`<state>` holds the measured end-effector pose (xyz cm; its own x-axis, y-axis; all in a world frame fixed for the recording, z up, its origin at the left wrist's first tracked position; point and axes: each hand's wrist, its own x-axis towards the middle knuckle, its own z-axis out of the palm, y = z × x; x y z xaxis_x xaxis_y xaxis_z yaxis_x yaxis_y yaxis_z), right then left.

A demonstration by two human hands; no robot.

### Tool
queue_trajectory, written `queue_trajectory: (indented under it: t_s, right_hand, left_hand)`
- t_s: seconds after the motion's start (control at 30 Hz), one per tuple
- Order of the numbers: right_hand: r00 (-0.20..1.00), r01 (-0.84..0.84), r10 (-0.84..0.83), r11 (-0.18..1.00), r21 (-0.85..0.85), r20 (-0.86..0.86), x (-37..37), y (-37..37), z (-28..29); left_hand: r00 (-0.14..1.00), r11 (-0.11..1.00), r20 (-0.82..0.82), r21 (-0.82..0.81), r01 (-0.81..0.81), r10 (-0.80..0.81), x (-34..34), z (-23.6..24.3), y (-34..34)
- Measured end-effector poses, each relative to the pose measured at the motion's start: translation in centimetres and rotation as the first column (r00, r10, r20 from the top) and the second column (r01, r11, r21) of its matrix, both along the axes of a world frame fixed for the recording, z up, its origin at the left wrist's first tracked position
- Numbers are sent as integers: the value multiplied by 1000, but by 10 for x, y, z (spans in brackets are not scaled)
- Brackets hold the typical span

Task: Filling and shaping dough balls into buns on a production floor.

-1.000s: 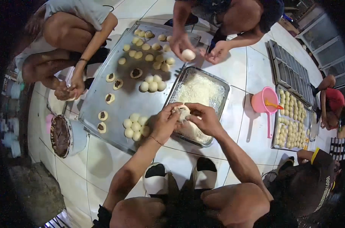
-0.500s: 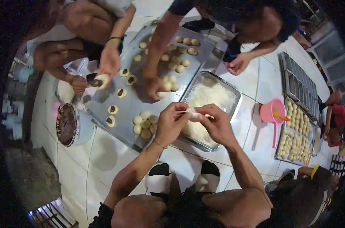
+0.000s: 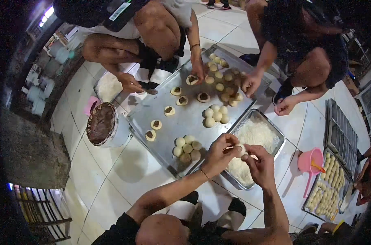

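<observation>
Over a steel tray of pale shredded material, my left hand and my right hand both pinch a small pale dough ball between their fingertips. The large flat metal tray lies beyond them. It carries a cluster of dough balls near my left hand, a second cluster farther back, more small balls, and several flattened rounds topped with dark filling.
Two co-workers crouch opposite, their hands around the big tray. A bucket of dark paste stands left. At right are a pink dipper, a tray of shaped dough and metal molds. Other people are at the far right.
My view has swung, shifting the scene. The dough in my fingers looks rounder and more closed. The co-worker at back right has drawn a hand back from the middle cluster toward the tray's right side.
</observation>
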<state>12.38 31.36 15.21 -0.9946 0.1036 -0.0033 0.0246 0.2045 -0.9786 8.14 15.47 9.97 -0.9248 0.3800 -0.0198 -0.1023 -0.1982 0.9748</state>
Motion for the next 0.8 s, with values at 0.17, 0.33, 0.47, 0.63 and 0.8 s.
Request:
queue_trajectory:
  t_s: [0.17, 0.33, 0.47, 0.63, 0.8]
  right_hand:
    - [998, -11, 18, 993, -117, 60, 0, 5, -6]
    - [999, -8, 15, 991, -131, 48, -3, 7, -5]
    - [1000, -13, 13, 999, -39, 0, -6, 11, -7]
    - [999, -23, 28, 995, -95, 45, -5, 12, -5]
    - [998, -45, 47, 996, -72, 35, 6, -2, -2]
  left_hand:
    - [998, 999, -49, 27, -29, 30, 8, 14, 10]
    - [991, 993, -74, 5, -115, 115, 9, 6, 12]
    - [995, 992, -79, -103, -68, 60, 8, 8, 6]
    - [996, 991, 27, -103, 89, -87, 9, 16, 0]
    - [899, 957, 367, 245, 154, -239, 15, -4, -1]
